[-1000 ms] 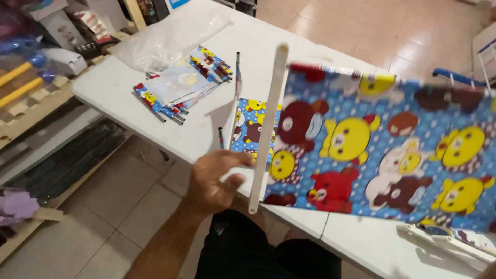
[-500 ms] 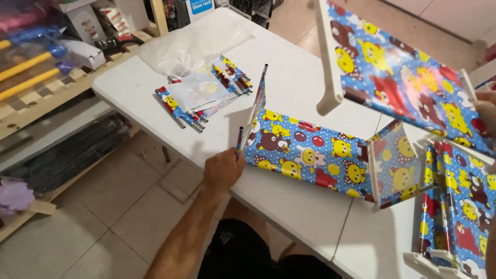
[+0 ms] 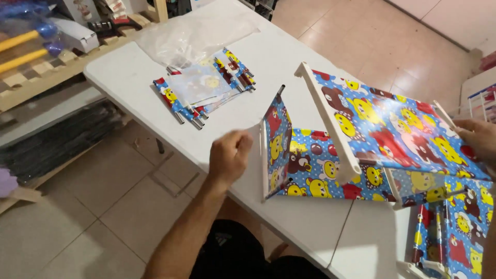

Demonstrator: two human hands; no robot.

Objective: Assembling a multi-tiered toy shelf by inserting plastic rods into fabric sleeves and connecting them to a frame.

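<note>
Left hand closed on white frame edge of upright cartoon-print fabric panel, near table front edge. Right hand gripping raised fabric shelf, right side. Tube bundle toward far-left corner.

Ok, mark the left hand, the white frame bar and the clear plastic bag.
left hand (image 3: 231,155), head view, on the back of the closed fist.
white frame bar (image 3: 330,121), head view, midway along the bar.
clear plastic bag (image 3: 194,36), head view, on its crumpled middle.
</note>
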